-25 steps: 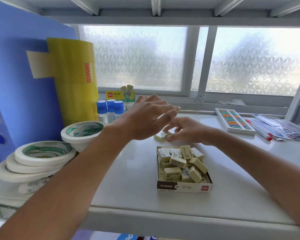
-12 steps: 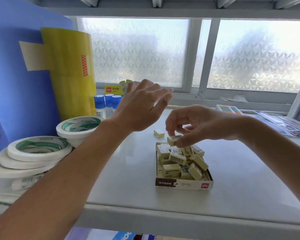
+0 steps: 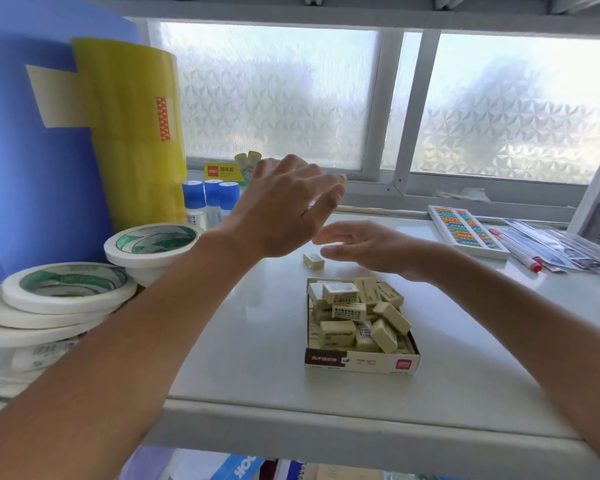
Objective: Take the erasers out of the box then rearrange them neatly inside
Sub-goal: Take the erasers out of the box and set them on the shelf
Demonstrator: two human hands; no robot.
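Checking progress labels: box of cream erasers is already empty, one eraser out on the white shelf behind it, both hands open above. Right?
Not quite. In the head view the open cardboard box is full of jumbled cream erasers. The rest holds: one loose cream eraser lies behind it on the white shelf, left hand and right hand open above.

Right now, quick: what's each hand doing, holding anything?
Left hand: open, raised above the shelf, holding nothing.
Right hand: fingers look relaxed and blurred; whether it holds an eraser cannot be told.

Both hands [image 3: 326, 230] hover open above the eraser-filled box [image 3: 361, 363].
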